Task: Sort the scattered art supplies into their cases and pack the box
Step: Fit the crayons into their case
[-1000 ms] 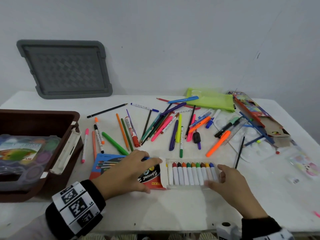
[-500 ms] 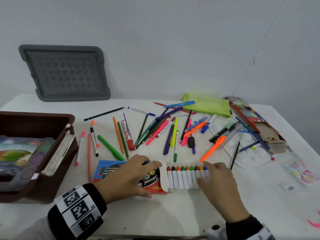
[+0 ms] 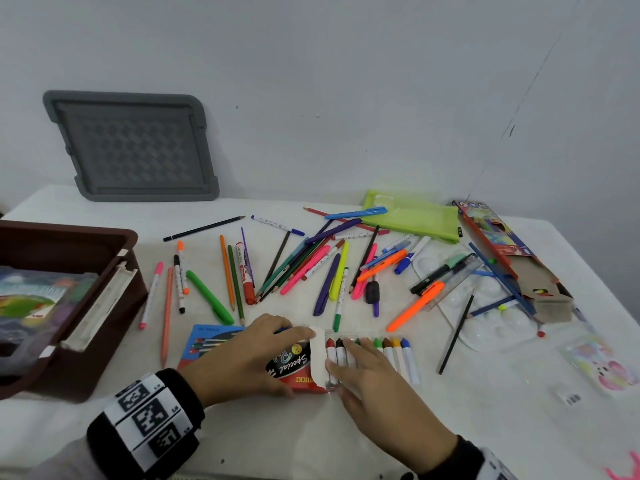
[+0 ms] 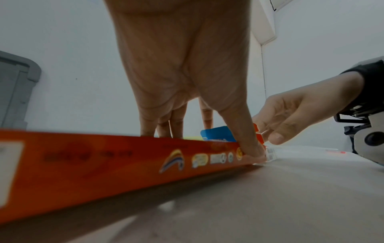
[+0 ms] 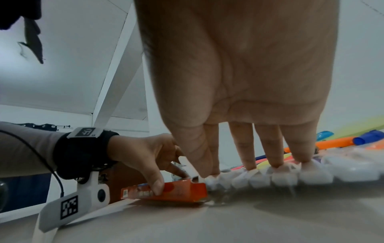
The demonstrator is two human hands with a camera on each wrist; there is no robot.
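Note:
A red crayon box (image 3: 294, 370) lies flat at the table's front, its white end flap (image 3: 318, 358) standing up. My left hand (image 3: 273, 355) grips the box, thumb on its near side (image 4: 252, 152) and fingers over the far edge. A clear tray of crayons (image 3: 398, 355) sticks out of the box's right end, partly inside. My right hand (image 3: 360, 372) rests on the tray with straight fingers (image 5: 247, 157) pressed on the crayons (image 5: 280, 179). Its palm hides the tray's left part in the head view.
Pens, markers and pencils (image 3: 304, 265) lie scattered behind the hands. A brown box (image 3: 131, 258) with paints stands at left, and a grey lid (image 3: 135, 150) leans on the wall. A green pouch (image 3: 415, 216), a cardboard pencil box (image 3: 512, 258) and a clear palette (image 3: 495, 327) are at right.
My right hand has moved left along the tray, and the tray has slid further into the red box. Fewer crayons show. My left hand has stayed on the box.

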